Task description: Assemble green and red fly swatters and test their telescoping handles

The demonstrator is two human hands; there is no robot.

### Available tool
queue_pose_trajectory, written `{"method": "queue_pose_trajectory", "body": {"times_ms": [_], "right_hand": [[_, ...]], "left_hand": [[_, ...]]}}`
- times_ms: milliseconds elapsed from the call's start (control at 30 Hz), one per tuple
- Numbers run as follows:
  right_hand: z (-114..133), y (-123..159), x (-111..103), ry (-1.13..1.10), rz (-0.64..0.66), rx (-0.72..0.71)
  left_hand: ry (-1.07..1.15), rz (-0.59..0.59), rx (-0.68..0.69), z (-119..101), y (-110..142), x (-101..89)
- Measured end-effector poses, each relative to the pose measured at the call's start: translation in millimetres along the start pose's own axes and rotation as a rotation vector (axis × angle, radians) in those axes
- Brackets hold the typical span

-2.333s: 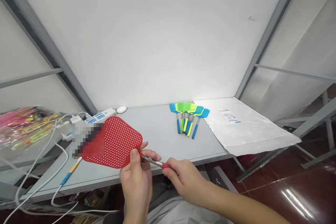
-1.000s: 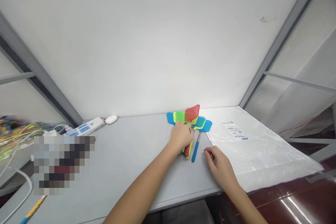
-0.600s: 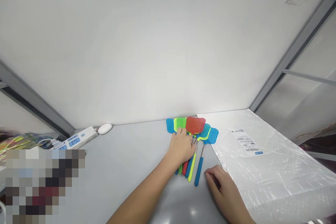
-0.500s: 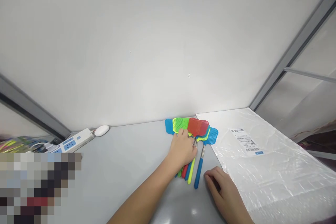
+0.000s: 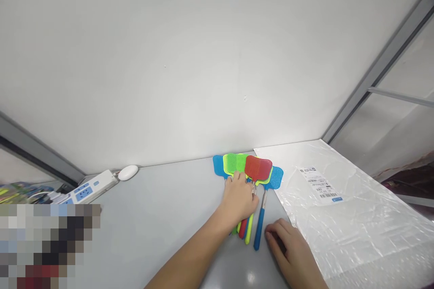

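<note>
A fan of fly swatters (image 5: 237, 165) in blue, green and yellow lies at the back of the grey table (image 5: 159, 216), with a red fly swatter (image 5: 258, 168) on top. My left hand (image 5: 239, 198) lies over their shafts. Its fingers and thumb are closed round the red swatter's shaft. My right hand (image 5: 291, 253) rests on the table just right of the outermost blue handle (image 5: 259, 230). Its fingers are loosely bent and hold nothing.
A clear plastic bag with a printed label (image 5: 339, 207) covers the table's right side. A white power strip (image 5: 84, 187) and a small white oval device (image 5: 128, 172) sit at the back left. A white wall panel stands close behind.
The red swatter, held upright in my left hand over the pile a second ago, now lies flat on it and has slid slightly right. My right hand has stayed beside the handles.
</note>
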State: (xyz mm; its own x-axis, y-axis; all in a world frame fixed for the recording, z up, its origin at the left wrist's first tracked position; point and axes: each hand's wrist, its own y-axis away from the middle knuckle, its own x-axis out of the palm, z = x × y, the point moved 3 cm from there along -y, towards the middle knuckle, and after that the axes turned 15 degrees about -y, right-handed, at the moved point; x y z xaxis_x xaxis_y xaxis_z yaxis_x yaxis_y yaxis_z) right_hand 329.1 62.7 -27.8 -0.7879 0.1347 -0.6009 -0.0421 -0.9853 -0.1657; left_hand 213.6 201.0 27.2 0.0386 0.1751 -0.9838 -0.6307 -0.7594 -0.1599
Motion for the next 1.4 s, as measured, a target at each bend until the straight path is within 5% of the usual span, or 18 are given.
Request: {"method": "queue_pose_trajectory", "body": {"times_ms": [267,500,600,733,833,967,1400], "right_hand": [[-5,1,3,0.039,0.003,-0.044],[-8,17,3,-0.033,-0.119,-0.258],[16,21,30,-0.008,-0.027,-0.374],[76,9,93,0.081,0.175,-0.45],[114,-10,137,0.151,0.295,-0.36],[124,-28,167,0.246,0.352,-0.16],[129,-29,172,0.202,0.298,-0.066]], "left_hand": [[0.05,-0.087,-0.02,7,14,-13.5],[0.176,-0.152,-0.089,59,91,-19.6],[0.161,-0.117,-0.205,88,132,-9.8],[0.069,0.008,-0.363,116,173,7.8],[0.038,0.095,-0.454,128,192,17.4],[0.013,0.131,-0.522,130,206,21.3],[-0.083,0.115,-0.448,132,218,30.5]]}}
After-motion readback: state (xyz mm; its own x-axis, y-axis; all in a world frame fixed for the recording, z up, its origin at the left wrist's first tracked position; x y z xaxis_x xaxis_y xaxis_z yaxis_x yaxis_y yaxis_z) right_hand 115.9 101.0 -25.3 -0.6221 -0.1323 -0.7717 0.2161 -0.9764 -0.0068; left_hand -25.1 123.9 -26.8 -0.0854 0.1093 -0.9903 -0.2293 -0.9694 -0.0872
